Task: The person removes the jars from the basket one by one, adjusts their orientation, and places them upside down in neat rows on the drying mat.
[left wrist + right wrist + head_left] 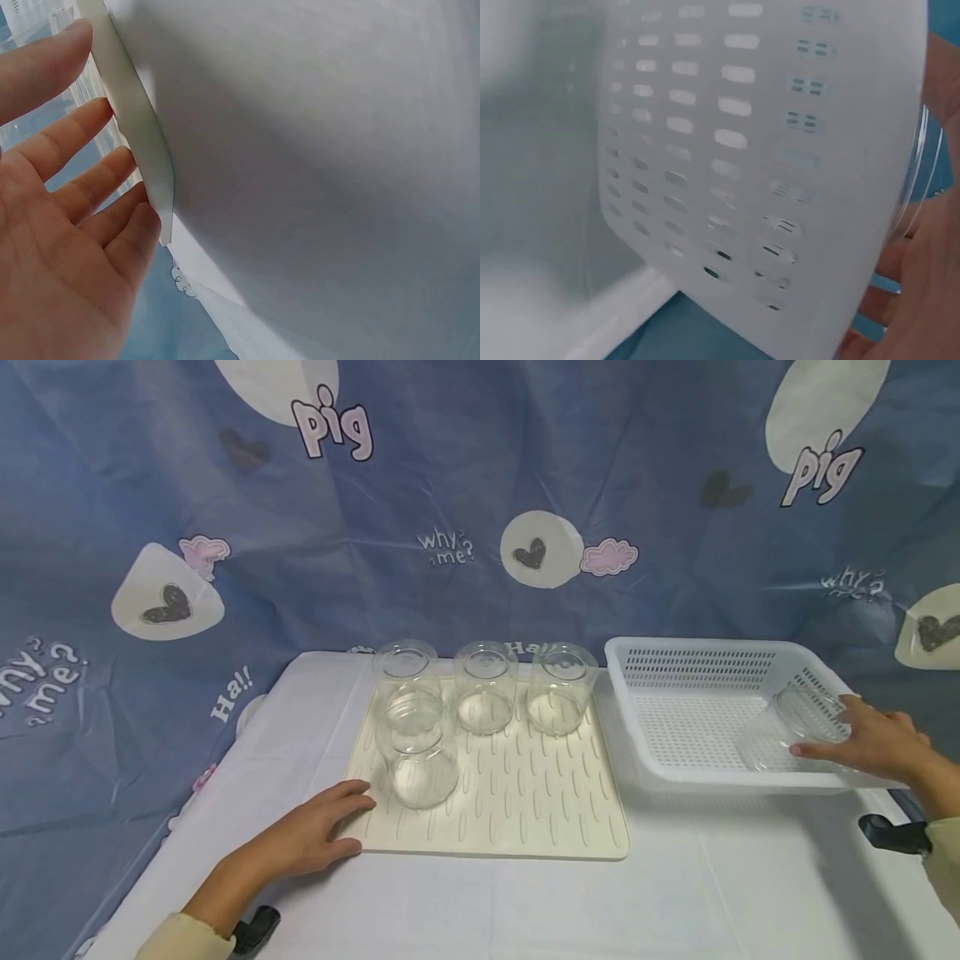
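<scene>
Several clear plastic cups stand on a cream ridged mat point(517, 810). Three are in the back row: a left cup point(405, 664), a middle cup point(485, 693) and a right cup point(558, 693). Another cup point(420, 768) stands in front of the left one. My left hand point(315, 831) rests at the mat's left front edge, fingers extended and holding nothing; in the left wrist view the fingertips touch the mat's rim. My right hand point(877, 739) reaches over the white basket's right wall and grips a tilted clear cup point(780, 731), thumb and fingers on either side.
The white perforated basket point(637, 735) stands right of the mat; its slotted wall point(765, 187) fills much of the right wrist view. A white cloth point(555, 910) covers the table. Behind hangs a blue printed curtain point(450, 468).
</scene>
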Demonstrator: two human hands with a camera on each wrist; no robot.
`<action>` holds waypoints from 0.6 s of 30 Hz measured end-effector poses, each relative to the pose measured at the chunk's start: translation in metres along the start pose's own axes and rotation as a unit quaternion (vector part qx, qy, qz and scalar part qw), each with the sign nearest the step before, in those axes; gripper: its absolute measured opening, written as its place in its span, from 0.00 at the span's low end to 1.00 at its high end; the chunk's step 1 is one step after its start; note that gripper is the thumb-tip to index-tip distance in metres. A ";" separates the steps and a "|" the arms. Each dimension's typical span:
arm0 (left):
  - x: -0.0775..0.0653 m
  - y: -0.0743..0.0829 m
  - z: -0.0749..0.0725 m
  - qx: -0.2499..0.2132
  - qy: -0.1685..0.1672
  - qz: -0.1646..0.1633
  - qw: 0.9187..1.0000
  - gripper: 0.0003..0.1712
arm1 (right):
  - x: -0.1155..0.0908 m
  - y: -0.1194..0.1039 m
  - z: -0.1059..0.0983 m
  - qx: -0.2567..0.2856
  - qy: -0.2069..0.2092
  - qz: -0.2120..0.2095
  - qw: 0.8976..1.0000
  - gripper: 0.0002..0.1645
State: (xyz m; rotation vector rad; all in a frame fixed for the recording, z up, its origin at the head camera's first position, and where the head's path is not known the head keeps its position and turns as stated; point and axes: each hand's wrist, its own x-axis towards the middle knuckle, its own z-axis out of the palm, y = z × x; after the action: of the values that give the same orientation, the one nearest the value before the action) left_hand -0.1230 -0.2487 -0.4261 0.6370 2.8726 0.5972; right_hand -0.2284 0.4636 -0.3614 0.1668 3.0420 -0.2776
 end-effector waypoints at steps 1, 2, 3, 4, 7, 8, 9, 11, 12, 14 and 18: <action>0.000 0.000 0.000 0.000 0.002 0.000 1.000 0.28 | 0.000 -0.001 0.000 0.002 0.004 -0.001 1.000 0.74; -0.001 0.000 0.000 0.000 0.003 -0.001 1.000 0.28 | 0.000 -0.001 0.001 0.004 0.009 0.000 1.000 0.75; -0.002 0.000 0.000 0.001 0.004 -0.002 1.000 0.28 | 0.000 -0.002 0.001 0.008 0.010 -0.004 1.000 0.75; -0.003 0.000 0.001 0.002 0.004 -0.003 1.000 0.28 | 0.000 -0.003 0.001 0.016 0.012 -0.006 1.000 0.75; -0.007 -0.001 0.003 0.002 -0.001 -0.004 1.000 0.28 | -0.002 -0.006 -0.001 0.044 0.013 -0.013 0.999 0.75; -0.008 -0.001 0.003 0.002 -0.003 -0.004 1.000 0.28 | -0.003 -0.007 -0.003 0.054 0.016 -0.016 0.998 0.75; -0.008 -0.001 0.003 0.002 -0.004 -0.003 1.000 0.28 | -0.005 -0.008 -0.004 0.067 0.020 -0.019 0.997 0.75; -0.009 0.000 0.003 0.000 -0.006 -0.002 1.000 0.28 | -0.007 -0.009 -0.008 0.097 0.035 -0.022 0.994 0.75; -0.008 0.001 0.003 0.000 -0.007 -0.001 1.000 0.28 | -0.008 -0.010 -0.010 0.114 0.042 -0.024 0.992 0.75; -0.007 0.002 0.001 -0.003 -0.009 -0.002 1.000 0.28 | -0.010 -0.011 -0.012 0.140 0.057 -0.021 0.988 0.74; -0.004 0.004 -0.002 -0.008 -0.014 -0.003 1.000 0.28 | -0.011 -0.012 -0.015 0.191 0.094 -0.036 0.976 0.72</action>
State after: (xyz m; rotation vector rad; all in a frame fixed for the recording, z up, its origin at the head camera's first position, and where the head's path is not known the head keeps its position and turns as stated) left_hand -0.1178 -0.2476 -0.4222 0.6288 2.8399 0.6047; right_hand -0.2198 0.4534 -0.3438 0.1117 3.1465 -0.9019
